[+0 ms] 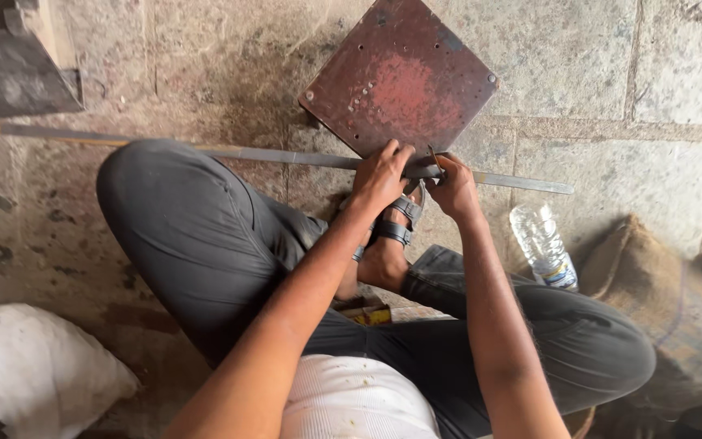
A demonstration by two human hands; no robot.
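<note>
left hand (379, 175): clamped down on the long flat grey metal strip (286, 156) — runs left-right
right hand (452, 185): pinching a thin small tool (435, 157) just beside

— How many hands (379, 175) were on the bar (286, 155)?

— Two, a left one and a right one (454, 185), both on one long bar that ran left to right.

— And plates?

— One rusty square plate (400, 75), far from the person.

— Any bottles?

— One clear bottle (543, 245), at the right.

— Sacks?

— One brown sack (660, 301) at the right and one white sack (34, 370), near left.

— Sandals?

— One sandal (400, 221) that showed, on one foot. One small box (367, 312) lay near, between the legs.
</note>
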